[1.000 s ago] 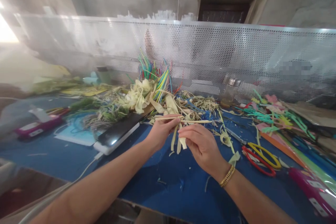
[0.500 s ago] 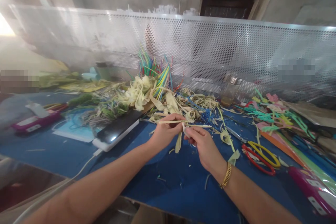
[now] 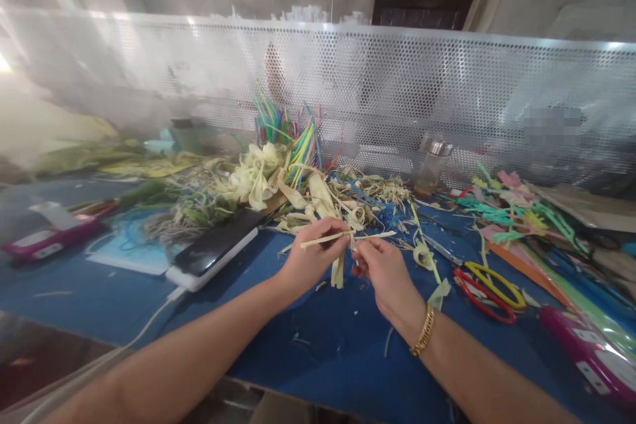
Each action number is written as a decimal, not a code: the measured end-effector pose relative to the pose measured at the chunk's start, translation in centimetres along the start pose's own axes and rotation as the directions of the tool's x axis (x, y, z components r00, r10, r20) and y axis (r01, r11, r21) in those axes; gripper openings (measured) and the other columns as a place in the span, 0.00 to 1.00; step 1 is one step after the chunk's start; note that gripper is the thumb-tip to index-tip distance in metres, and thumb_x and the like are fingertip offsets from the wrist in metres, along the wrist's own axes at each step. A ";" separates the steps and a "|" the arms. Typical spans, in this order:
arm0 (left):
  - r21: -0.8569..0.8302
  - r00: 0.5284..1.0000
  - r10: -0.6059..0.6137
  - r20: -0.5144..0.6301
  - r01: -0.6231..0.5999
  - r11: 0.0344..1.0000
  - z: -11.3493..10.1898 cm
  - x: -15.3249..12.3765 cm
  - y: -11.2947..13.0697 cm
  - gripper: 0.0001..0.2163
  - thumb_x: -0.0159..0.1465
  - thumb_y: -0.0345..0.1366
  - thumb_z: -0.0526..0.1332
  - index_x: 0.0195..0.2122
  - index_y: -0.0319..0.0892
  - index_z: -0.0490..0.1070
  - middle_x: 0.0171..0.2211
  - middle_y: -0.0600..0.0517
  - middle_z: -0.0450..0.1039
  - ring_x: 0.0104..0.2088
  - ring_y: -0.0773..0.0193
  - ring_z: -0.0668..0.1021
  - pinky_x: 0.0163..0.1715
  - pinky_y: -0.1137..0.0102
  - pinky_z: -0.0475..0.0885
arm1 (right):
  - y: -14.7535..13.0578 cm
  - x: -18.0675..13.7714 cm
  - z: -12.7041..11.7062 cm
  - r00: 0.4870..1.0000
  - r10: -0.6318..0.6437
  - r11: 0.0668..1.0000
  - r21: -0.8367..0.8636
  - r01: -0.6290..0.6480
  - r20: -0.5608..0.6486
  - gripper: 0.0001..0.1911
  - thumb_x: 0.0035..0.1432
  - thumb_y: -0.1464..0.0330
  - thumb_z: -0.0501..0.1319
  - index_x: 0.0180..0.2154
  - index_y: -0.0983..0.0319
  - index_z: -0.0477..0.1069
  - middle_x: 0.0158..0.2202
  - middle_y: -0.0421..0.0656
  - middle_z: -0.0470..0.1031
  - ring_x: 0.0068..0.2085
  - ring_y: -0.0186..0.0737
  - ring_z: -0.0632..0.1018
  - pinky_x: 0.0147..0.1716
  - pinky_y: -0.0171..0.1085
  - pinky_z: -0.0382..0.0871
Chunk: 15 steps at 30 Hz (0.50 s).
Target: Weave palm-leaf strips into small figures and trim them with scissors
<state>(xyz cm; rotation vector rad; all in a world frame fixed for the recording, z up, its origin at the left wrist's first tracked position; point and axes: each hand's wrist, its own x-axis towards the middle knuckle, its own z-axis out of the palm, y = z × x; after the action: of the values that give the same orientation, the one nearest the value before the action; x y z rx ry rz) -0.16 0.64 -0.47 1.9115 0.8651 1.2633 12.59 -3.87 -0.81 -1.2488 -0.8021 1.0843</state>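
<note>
My left hand (image 3: pixel 315 255) is pinched closed on pale yellow-green leaf strips (image 3: pixel 318 240). One strip lies across its fingers, and more of the material hangs down below (image 3: pixel 338 271). Close beside it, my right hand (image 3: pixel 385 271) has its thumb and fingers pressed together at the point where the strips meet. Between these fingertips a small whitish piece partly shows; most of it is hidden. A thin strip end (image 3: pixel 377 235) sticks out to the right above the right hand. Just behind both hands lies a heap of dried, husk-like leaves (image 3: pixel 320 195).
Red-and-yellow-handled scissors (image 3: pixel 489 291) lie at right, near a purple power strip (image 3: pixel 586 351) and coloured paper cut-outs (image 3: pixel 517 212). At left are a phone (image 3: pixel 218 242) on a white cabled block and another purple power strip (image 3: pixel 59 232). A glass bottle (image 3: pixel 433 169) stands before the perforated metal screen (image 3: pixel 318 79).
The view has shifted slightly. My right fingers have closed further over the whitish piece, which shows less now. The hanging leaf end looks split in two. Both hands stay together.
</note>
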 end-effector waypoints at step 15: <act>-0.011 1.000 0.004 -0.018 -0.004 1.000 -0.3 0.0 0.4 0.04 0.59 0.36 0.61 0.32 0.42 0.71 0.26 0.54 0.71 0.26 0.68 0.70 0.27 0.74 0.63 | -0.5 -0.2 -0.3 0.992 -0.080 0.996 -0.029 0.083 0.095 0.17 0.45 0.55 0.67 0.22 0.63 0.71 0.16 0.32 0.61 0.17 0.27 0.61 0.19 0.32 0.65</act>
<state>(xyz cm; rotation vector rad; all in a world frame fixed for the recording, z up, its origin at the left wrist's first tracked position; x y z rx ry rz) -0.34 0.52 -0.07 1.8967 0.8619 1.2873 12.85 -4.17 -0.36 -1.1892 -0.9383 1.0731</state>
